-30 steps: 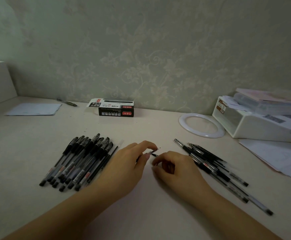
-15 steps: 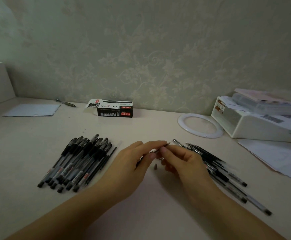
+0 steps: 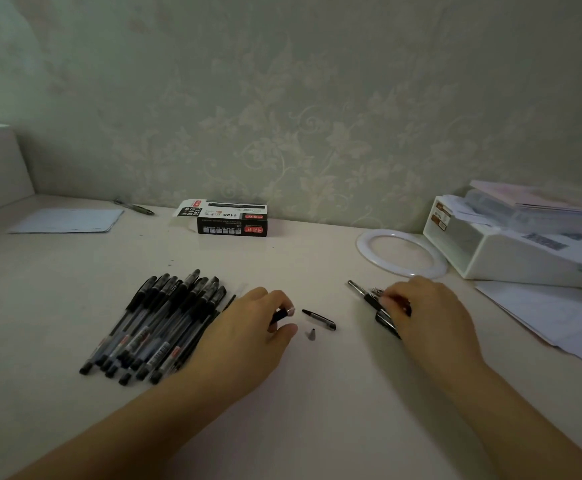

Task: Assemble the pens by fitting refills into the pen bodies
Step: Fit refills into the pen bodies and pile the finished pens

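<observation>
Black-and-white cardboard pen box (image 3: 229, 219), far centre of the desk: top face bore "1120" printed upside down to the viewer; the open white flap at its left end bore "1120" running sideways. Red labels on the box carried characters too small to read. Markings on other items were illegible.

The hands, joined at centre half a second ago, are now apart. The right hand (image 3: 431, 315) has moved right onto the loose pile of pens (image 3: 374, 299), fingers curled over it; whether they pinch one cannot be determined. The left hand (image 3: 248, 336) keeps a pen body (image 3: 279, 315) in its grip. A capped piece (image 3: 319, 319) now lies on the bench (image 3: 317, 410) between the hands, beside the small tip (image 3: 312, 334).
</observation>
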A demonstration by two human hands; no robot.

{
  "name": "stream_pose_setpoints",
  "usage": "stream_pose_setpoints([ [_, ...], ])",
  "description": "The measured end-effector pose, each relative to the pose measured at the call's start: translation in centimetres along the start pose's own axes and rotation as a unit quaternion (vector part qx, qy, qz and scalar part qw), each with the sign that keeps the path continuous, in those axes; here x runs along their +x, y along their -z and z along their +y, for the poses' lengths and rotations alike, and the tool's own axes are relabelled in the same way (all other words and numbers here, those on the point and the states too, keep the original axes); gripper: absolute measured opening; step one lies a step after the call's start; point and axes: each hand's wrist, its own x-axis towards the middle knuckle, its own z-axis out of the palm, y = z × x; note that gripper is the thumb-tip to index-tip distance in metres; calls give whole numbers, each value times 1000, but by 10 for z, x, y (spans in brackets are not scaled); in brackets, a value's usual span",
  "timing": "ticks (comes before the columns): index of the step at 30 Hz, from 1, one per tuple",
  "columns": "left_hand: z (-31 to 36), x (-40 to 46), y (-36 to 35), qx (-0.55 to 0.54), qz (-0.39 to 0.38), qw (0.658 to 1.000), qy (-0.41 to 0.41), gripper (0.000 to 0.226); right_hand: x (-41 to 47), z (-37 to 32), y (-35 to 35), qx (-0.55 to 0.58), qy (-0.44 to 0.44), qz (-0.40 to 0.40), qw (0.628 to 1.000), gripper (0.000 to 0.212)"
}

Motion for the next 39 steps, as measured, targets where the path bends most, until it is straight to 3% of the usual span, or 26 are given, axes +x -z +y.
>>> stream_pose_setpoints([
  [4,3,-1,5,44,-3,999,15,22,0,0,0,-68,-12,-43,997,21],
  [7,-5,2,18,108,12,991,77,23,1,-2,1,-82,-1,-40,996,21],
  [11,-21,10,35,184,36,969,159,20,-2,-11,0,-25,25,16,999,25],
  [16,-28,13,30,228,-5,956,183,19,-9,-26,-7,19,99,37,994,22],
  [29,-28,21,13,291,9,946,143,8,-16,-38,-21,43,151,19,987,17],
  [33,-15,20,19,302,73,945,106,10,-15,-39,-22,97,174,68,978,20],
  [36,6,19,23,234,113,965,19,13,-16,-46,-20,135,238,93,957,32],
  [39,18,11,20,104,79,988,-80,15,-17,-49,-22,109,294,98,945,34],
])
